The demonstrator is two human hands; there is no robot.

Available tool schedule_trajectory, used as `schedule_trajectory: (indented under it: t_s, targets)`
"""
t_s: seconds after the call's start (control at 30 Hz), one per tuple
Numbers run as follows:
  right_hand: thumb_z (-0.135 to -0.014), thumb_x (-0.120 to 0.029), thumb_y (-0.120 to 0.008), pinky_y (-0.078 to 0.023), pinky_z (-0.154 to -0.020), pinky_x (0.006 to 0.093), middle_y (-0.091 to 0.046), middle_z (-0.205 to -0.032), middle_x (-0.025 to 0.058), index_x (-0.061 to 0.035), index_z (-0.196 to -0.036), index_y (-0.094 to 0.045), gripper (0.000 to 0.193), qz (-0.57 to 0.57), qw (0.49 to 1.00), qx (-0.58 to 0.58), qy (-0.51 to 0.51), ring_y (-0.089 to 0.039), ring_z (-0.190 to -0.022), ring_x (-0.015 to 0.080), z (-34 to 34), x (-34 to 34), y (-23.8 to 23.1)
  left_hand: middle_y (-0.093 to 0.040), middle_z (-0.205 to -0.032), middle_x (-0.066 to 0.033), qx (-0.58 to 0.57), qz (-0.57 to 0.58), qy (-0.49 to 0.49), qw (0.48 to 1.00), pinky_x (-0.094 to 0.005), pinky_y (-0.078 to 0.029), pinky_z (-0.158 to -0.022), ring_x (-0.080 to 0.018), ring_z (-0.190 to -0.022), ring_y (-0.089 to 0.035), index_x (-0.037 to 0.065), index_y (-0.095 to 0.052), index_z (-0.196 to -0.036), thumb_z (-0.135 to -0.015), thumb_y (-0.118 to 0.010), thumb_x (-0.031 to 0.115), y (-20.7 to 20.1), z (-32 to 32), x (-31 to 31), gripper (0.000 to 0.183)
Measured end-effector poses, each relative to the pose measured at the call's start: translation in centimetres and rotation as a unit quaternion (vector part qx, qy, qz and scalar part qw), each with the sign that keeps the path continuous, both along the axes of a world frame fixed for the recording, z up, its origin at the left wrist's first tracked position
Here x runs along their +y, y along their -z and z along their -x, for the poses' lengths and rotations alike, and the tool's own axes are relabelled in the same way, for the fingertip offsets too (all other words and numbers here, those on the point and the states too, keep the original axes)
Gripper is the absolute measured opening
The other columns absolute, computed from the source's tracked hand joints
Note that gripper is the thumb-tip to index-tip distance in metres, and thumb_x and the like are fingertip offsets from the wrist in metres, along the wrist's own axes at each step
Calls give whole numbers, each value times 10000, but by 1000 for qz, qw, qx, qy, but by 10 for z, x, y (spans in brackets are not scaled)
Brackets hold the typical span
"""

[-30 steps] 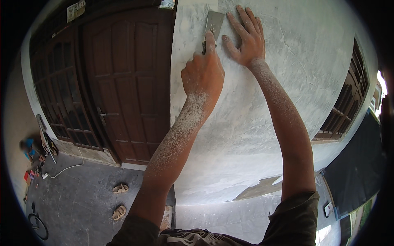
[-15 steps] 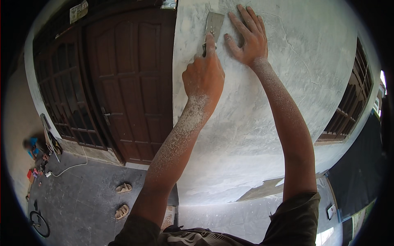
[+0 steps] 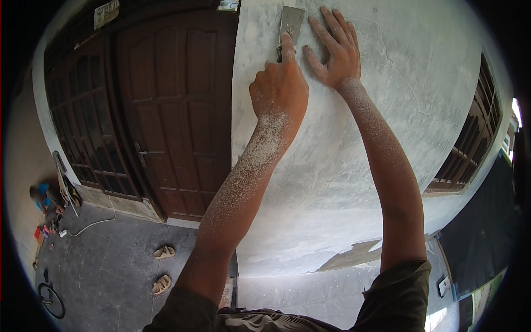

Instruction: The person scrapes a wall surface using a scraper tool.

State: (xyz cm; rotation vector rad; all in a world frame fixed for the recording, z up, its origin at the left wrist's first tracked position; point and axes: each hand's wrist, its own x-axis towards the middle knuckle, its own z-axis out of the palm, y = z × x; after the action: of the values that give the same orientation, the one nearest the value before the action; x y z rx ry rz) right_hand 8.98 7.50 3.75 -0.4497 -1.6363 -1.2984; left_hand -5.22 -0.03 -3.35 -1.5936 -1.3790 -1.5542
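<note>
My left hand point(image 3: 280, 88) is closed round the handle of a putty knife point(image 3: 292, 20), its index finger stretched along the tool. The flat metal blade points up and lies against the grey-white plastered wall point(image 3: 343, 160). Most of the handle is hidden by my fingers. Just to the right of the blade, my right hand point(image 3: 337, 52) rests flat on the wall with its fingers spread and holds nothing. Pale dust coats both forearms, more thickly on the left one. Fine cracks and rough patches show in the plaster.
A brown panelled door point(image 3: 177, 116) stands left of the wall's edge; a barred window point(image 3: 467, 133) is at the right. Two sandals point(image 3: 164, 252) lie on the grey tiled floor point(image 3: 110, 271). A person point(image 3: 42, 198) sits low at the far left near a white cable point(image 3: 94, 222).
My left hand has slid the putty knife a little way up the wall and slightly to the right. The right hand has stayed in place.
</note>
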Motion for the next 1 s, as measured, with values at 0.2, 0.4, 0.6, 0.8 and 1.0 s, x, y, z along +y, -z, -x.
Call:
schedule_trajectory:
  t_s: [0.2, 0.4, 0.6, 0.8, 1.0]
  targets:
    - [-830, -356, -679, -244, -1200, 516, -436, -1536, 66, -231, -1394, -579, 586, -3, 1000, -1, -8, -352, -1448, 288, -3, 1, 1, -689, -761, -183, 8, 37, -14, 999, -434, -574, -560, -333, -693, -722, 67, -444, -1454, -1006, -508, 206, 22, -3, 0, 473]
    - [-828, -341, -658, -238, -1191, 529, -410, -1546, 123, -154, -1409, -551, 620, 22, 1000, -2, -2, -325, -1456, 337, -4, 0, 1, -679, -742, -182, 13, -7, -12, 1000, -441, -573, -554, -336, -691, -721, 70, -435, -1456, -1003, -509, 195, -5, -2, 0, 476]
    - [-822, -333, -647, -246, -1173, 548, -393, -1551, 182, -81, -1416, -535, 655, 38, 999, -6, 3, -314, -1460, 385, -8, 0, 1, -684, -752, -177, 24, 52, -20, 998, -439, -575, -564, -332, -702, -724, 64, -432, -1458, -999, -513, 187, 14, -1, -6, 482]
    - [-824, -346, -664, -244, -1187, 534, -413, -1545, 120, -157, -1405, -558, 620, 19, 1000, -7, -5, -328, -1456, 339, -4, 1, -1, -690, -782, -186, 20, 1, -17, 1000, -436, -575, -564, -331, -706, -723, 69, -435, -1460, -1005, -508, 196, -3, 1, 2, 478]
    - [-826, -350, -680, -241, -1201, 522, -434, -1537, 65, -225, -1395, -577, 592, -7, 1000, -3, -4, -348, -1449, 293, -4, 2, 0, -691, -778, -183, 31, 22, -27, 999, -435, -576, -565, -326, -707, -724, 72, -425, -1472, -1013, -497, 207, 9, 0, -4, 484]
